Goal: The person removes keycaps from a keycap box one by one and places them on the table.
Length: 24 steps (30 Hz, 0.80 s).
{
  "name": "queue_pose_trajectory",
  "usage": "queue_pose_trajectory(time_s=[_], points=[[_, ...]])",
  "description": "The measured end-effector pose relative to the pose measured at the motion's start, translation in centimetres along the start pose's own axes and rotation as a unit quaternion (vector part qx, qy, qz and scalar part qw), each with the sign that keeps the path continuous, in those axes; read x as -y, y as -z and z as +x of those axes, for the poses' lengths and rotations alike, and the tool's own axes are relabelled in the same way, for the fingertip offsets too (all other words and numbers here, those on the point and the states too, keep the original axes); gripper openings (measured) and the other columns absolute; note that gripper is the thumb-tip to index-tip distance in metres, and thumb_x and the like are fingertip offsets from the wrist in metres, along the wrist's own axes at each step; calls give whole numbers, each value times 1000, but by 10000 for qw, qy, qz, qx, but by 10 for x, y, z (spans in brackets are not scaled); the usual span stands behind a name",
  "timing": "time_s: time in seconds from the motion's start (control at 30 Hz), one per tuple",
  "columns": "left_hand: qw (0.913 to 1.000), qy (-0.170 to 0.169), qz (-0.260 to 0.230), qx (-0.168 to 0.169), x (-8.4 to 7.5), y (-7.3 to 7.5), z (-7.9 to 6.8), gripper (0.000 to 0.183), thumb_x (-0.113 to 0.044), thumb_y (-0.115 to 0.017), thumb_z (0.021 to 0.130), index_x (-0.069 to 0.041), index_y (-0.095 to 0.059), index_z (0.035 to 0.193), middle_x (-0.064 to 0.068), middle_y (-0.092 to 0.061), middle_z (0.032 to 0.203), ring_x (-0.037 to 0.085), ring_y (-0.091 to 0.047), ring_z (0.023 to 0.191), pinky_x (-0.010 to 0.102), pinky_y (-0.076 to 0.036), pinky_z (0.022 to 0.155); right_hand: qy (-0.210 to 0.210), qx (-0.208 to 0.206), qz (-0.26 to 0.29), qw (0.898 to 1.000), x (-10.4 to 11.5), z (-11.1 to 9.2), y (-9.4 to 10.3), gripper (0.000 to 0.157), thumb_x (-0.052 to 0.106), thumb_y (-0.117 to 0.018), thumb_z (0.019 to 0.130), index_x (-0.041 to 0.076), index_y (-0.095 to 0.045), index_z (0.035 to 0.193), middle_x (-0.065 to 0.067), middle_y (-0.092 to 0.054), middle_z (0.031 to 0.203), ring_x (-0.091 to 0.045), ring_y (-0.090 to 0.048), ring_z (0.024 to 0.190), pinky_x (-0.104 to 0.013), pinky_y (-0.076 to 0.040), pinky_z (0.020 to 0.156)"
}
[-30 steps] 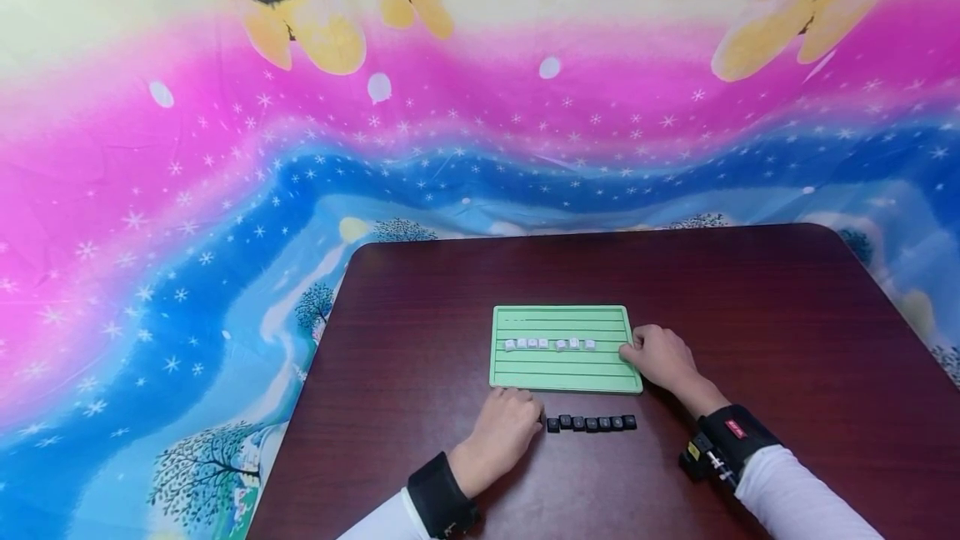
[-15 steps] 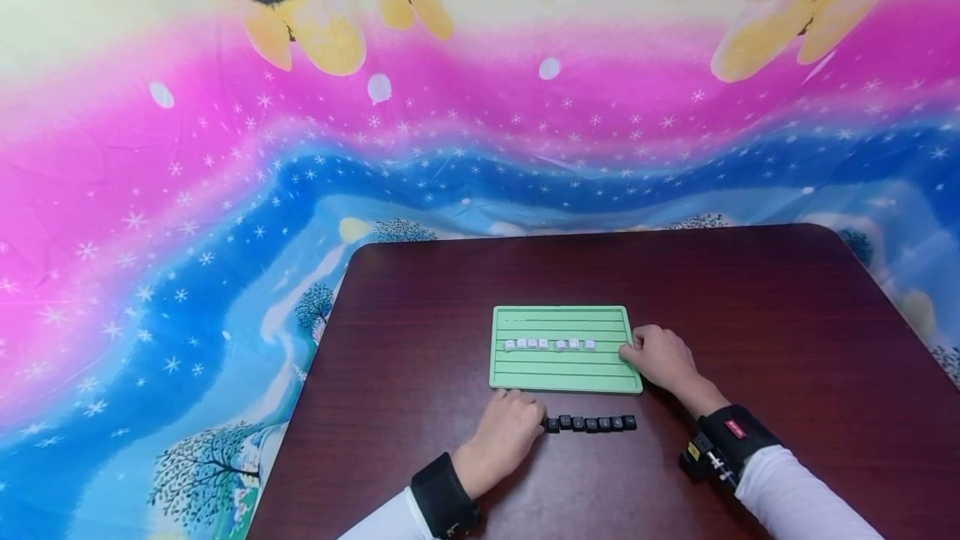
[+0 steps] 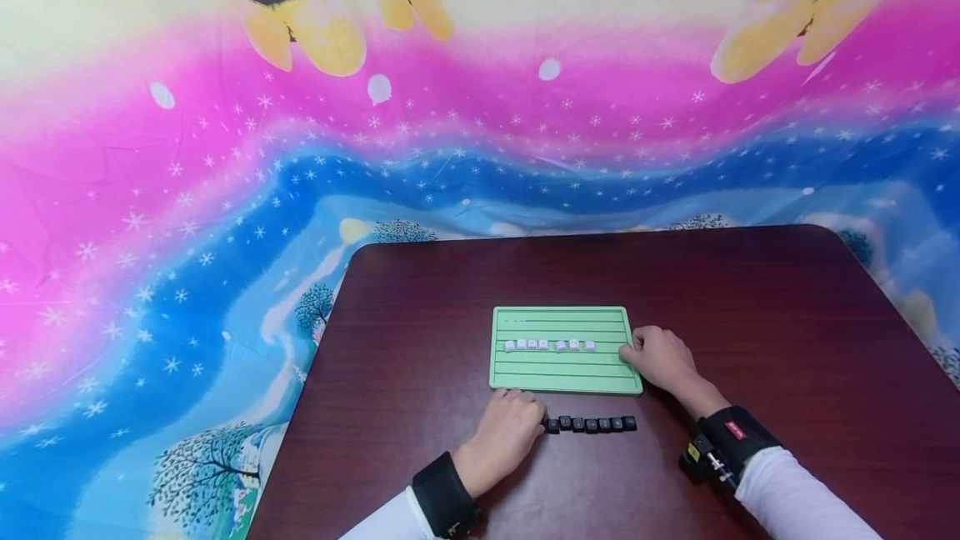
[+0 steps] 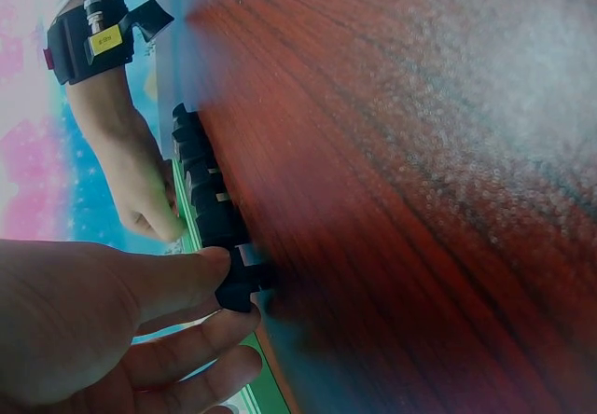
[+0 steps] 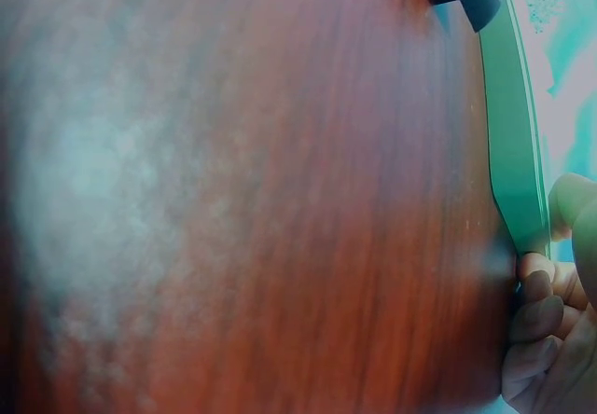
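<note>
Left hand [image 3: 502, 435]; black keycap [image 4: 234, 289] in pinch

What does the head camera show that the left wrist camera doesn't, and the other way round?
Only the head view shows the yellow printed figures and the whole row of white pieces on the green board. Only the left wrist view shows the left hand pinching a black piece. Both show the right hand, green board and table.

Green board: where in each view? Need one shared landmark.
Head: green board right of centre, in the lower half.
Left wrist: green board a thin slanted strip left of centre, partly hidden by the left hand and black keycaps.
Right wrist: green board as a band along the upper right.
Landmark: right hand, at the board's edge.
</note>
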<state>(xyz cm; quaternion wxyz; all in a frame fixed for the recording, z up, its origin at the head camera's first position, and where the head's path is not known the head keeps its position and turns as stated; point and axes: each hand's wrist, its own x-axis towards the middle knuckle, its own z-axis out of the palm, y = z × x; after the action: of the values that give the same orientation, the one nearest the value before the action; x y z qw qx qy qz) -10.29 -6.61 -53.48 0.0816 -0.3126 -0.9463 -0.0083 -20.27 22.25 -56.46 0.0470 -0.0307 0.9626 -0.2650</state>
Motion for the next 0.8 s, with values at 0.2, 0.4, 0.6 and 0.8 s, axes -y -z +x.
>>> queue_pose_trajectory(time_s=[0.2,0.4,0.6,0.8], points=[[9999,43,-41,89,0,0,0,15,-33,-82,81,-23,-70,79,-10,-68,76,8,-62,71,22,-37,65,1,11,-17,10000,-1,0,0,37,25,-61,88,16,-37,61,6,-28,57,-14,-26,52,-27,-20,51],[9997,94,-111,184,0,1,0,14,-33,-82,82,-23,-71,81,-9,-69,77,8,-62,72,22,-36,65,-6,15,-19,10000,-1,0,-1,37,25,-61,88,16,-37,61,5,-27,57,-14,-25,52,-27,-19,51],[9996,103,-134,241,0,3,0,15,-34,-82,82,-23,-71,83,-10,-69,78,9,-63,73,22,-38,65,-1,27,-7,10000,0,0,-1,37,25,-61,88,16,-37,61,5,-27,57,-13,-24,52,-27,-19,51],[9994,185,-161,235,3,6,1,16,-37,-82,82,-24,-73,86,-10,-69,79,9,-63,74,23,-40,67,2,43,56,10000,1,0,0,37,25,-61,88,16,-38,61,6,-27,57,-13,-25,51,-26,-19,51]])
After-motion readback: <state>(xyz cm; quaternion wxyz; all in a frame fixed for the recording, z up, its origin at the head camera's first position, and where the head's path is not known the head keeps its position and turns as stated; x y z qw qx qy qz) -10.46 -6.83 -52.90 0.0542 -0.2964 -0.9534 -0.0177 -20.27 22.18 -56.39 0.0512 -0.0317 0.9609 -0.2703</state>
